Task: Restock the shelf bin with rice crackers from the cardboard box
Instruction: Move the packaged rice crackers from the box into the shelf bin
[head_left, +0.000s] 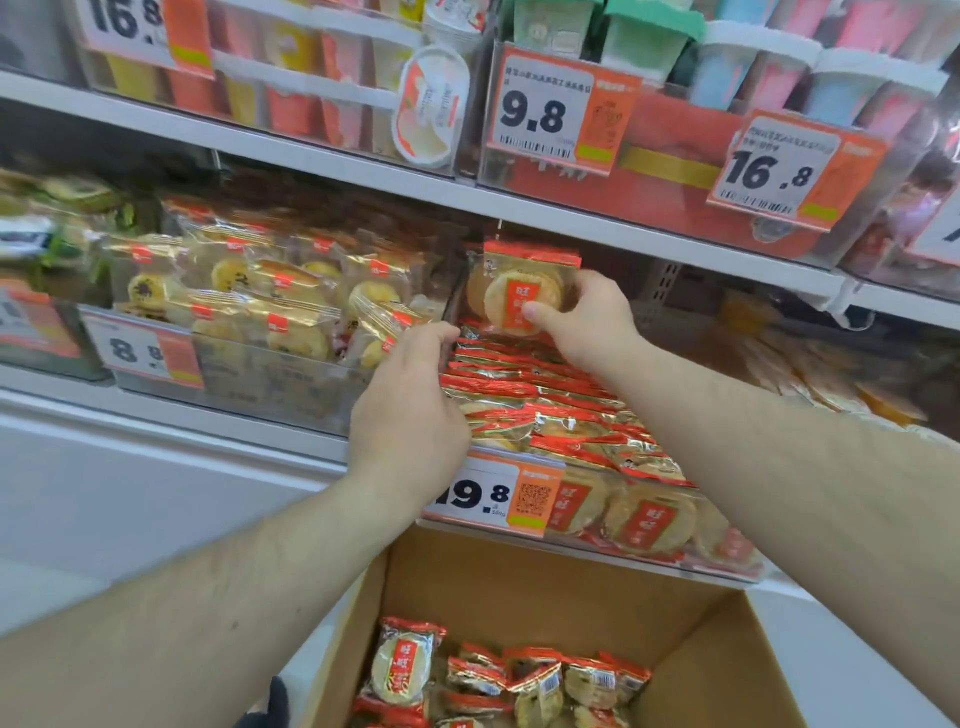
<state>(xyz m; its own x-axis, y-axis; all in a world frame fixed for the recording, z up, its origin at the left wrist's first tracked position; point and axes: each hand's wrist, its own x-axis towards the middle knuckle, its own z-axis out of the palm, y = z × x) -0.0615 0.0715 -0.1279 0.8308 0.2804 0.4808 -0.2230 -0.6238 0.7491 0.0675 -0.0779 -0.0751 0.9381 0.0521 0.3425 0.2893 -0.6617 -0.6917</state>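
The shelf bin is nearly full. The right hand pinches 1 cracker stack above its rear; the left hand, loosely curled, steadies packets. More packs remain in the cardboard box.

I note that the left hand covers the near left corner of the shelf bin and the first digit of its price tag. The right hand hides the lower right edge of the cracker packet it grips. The cardboard box runs off the bottom edge, so I cannot count its packets. The small print on the upper price tags is too blurred to read. Goods at far right are smeared beyond identification.
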